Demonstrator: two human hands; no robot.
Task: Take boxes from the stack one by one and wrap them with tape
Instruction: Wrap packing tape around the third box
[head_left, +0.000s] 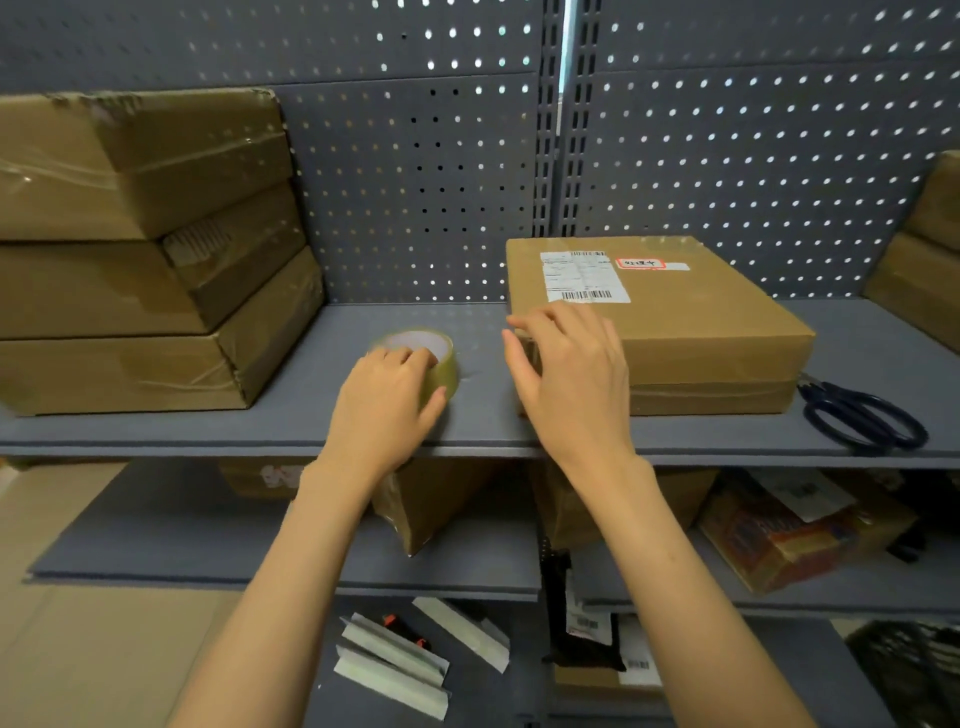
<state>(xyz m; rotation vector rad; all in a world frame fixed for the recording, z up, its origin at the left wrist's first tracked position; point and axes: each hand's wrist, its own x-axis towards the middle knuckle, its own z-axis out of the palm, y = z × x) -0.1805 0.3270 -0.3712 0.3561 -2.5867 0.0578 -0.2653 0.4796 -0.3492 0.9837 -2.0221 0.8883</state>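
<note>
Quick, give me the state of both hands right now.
Left hand: grips the tape roll on the shelf.
Right hand: open, fingers touching the left edge of the labelled box.

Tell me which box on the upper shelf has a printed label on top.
The single box by the right hand, near the scissors. The three stacked boxes at left show no such label.

Shelf (363, 317) bare between box stack (145, 249) and box (701, 322).

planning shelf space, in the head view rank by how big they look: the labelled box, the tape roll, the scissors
1. labelled box, clearly largest.
2. scissors.
3. tape roll, partly hidden under the left hand.
Scissors and roll look close in size, so that order is unsure.
</note>
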